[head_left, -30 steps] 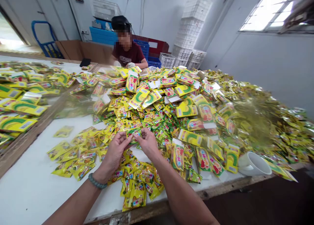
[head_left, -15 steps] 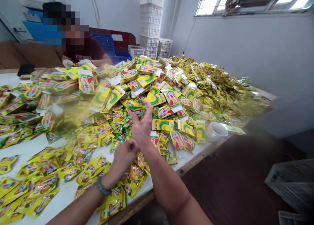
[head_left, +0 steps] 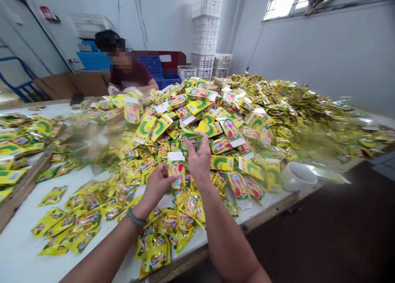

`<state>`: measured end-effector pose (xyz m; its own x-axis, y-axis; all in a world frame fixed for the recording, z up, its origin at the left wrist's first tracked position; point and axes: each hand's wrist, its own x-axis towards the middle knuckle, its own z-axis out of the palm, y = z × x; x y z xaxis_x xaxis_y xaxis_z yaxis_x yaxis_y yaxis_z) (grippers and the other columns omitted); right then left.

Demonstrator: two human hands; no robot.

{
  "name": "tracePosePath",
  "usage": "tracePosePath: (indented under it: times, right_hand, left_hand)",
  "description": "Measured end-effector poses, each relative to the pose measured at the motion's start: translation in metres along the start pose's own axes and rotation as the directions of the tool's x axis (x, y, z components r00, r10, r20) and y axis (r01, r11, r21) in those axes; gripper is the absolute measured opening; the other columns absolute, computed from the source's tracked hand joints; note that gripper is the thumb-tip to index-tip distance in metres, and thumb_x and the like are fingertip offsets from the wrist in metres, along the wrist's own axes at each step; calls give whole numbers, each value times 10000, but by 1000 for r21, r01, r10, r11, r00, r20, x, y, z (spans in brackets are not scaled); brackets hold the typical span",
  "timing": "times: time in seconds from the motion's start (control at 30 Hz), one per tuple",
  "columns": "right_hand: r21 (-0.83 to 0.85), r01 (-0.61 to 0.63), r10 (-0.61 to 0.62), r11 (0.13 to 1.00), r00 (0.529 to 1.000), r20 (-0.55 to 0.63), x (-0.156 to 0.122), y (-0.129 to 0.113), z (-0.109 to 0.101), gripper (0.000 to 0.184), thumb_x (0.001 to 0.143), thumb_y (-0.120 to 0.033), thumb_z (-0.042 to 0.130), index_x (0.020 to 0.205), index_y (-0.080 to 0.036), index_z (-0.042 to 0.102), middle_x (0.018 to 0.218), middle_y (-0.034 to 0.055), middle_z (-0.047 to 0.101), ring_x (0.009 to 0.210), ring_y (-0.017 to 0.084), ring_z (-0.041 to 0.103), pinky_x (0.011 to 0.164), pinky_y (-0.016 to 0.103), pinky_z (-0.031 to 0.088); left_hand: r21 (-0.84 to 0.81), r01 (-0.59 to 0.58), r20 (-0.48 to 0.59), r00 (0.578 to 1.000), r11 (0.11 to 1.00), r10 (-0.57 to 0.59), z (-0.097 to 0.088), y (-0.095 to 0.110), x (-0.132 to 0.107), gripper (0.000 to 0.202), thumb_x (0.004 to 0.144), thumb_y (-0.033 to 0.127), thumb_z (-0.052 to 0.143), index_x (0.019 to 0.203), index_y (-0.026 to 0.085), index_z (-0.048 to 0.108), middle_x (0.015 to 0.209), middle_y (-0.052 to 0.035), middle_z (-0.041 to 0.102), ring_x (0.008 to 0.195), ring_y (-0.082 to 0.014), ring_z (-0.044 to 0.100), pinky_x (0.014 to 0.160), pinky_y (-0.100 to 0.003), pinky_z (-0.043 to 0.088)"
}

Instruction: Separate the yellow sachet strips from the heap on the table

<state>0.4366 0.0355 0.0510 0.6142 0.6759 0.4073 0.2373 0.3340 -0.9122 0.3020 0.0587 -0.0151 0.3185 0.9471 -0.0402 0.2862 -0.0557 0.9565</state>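
My left hand (head_left: 159, 182) is closed on a small yellow-and-red carton (head_left: 176, 171), held upright with its white top flap standing up. Just to the right, my right hand (head_left: 199, 159) has its thumb and forefinger at the two sides of a green packet (head_left: 191, 138), apparently gripping it; the other fingers are partly hidden. Around both hands lies a heap of similar cartons (head_left: 231, 128) with white flaps. Yellow packets (head_left: 159, 254) are spread on the white table (head_left: 33, 192) below and to the left.
A white mug (head_left: 298, 178) stands near the table's right edge. A large mound of packets (head_left: 286, 101) covers the far right. Across the table sits a person (head_left: 131, 75) in a dark top. White crates (head_left: 205, 40) are stacked behind. A wooden strip (head_left: 26, 184) runs along the left.
My view has swung left, so the scene sits further right. The carton now shows in my left hand, where none was visible before. My right hand stays at the green packet.
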Motion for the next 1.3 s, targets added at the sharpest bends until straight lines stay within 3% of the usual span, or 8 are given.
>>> tracePosePath:
  times: [0.13, 0.23, 0.4, 0.57, 0.73, 0.9, 1.17, 1.3]
  right_hand:
    - [-71, -50, 67, 996, 962, 263, -8, 9, 13, 280, 836, -421, 611, 999, -198, 561, 867, 18, 668, 790, 170, 607, 751, 275, 483]
    - [-193, -58, 141, 980, 880, 454, -20, 18, 25, 237, 815, -399, 635, 923, -193, 588, 765, -2, 630, 703, 161, 560, 658, 262, 442]
    - [-307, -56, 247, 950, 736, 631, -31, 34, 37, 191, 817, -337, 640, 913, -174, 608, 771, -7, 614, 710, 147, 541, 643, 243, 419]
    - [-261, -133, 277, 956, 701, 657, -32, 43, 42, 310, 825, -405, 648, 1010, -156, 636, 864, 18, 657, 816, 175, 598, 743, 281, 469]
    - [-431, -2, 315, 902, 684, 658, -33, 45, 40, 326, 825, -330, 666, 1116, -183, 658, 992, 82, 691, 924, 231, 622, 805, 336, 478]
    - [-300, 36, 223, 953, 584, 780, -25, 40, 31, 196, 832, -273, 643, 1004, -185, 676, 883, 9, 679, 835, 172, 612, 770, 269, 454]
    - [-361, 117, 226, 925, 596, 771, -27, 39, 33, 182, 811, -241, 674, 984, -193, 701, 770, -4, 670, 741, 167, 597, 705, 253, 428]
    - [-418, 127, 212, 900, 708, 673, -37, 38, 40, 278, 783, -218, 725, 1060, -218, 693, 789, 1, 703, 765, 179, 629, 735, 268, 452]
  left_hand:
    - [-130, 36, -74, 996, 991, -46, -73, -5, -9, 449, 630, 466, 807, 934, 179, 642, 823, -49, 726, 746, -218, 660, 660, -292, 500]
    - [-124, 19, -88, 996, 992, -30, -98, -17, -25, 376, 670, 481, 793, 881, 189, 684, 881, -33, 731, 804, -202, 659, 713, -269, 506]
    - [-186, 134, 1, 991, 973, -136, -104, -38, -38, 386, 702, 474, 782, 944, 183, 713, 907, -44, 746, 748, -196, 674, 663, -265, 518]
    - [-327, 235, 74, 972, 915, -223, -111, -39, -37, 463, 651, 470, 821, 995, 176, 716, 872, -53, 763, 690, -211, 691, 651, -304, 541]
    - [-383, 278, 81, 960, 881, -268, -112, -38, -37, 480, 580, 430, 871, 950, 153, 740, 817, -58, 763, 647, -197, 685, 613, -283, 532]
    - [-435, 296, 80, 954, 850, -291, -107, -38, -38, 449, 602, 420, 863, 944, 165, 725, 803, -43, 760, 619, -175, 676, 606, -273, 532]
    - [-212, 134, 59, 991, 968, -124, -107, -40, -39, 348, 686, 406, 815, 957, 201, 744, 990, -47, 756, 856, -209, 681, 791, -292, 520]
    - [-82, 61, 74, 996, 995, -55, -105, -39, -35, 349, 703, 418, 798, 978, 206, 767, 1005, -48, 760, 931, -233, 668, 834, -291, 501]
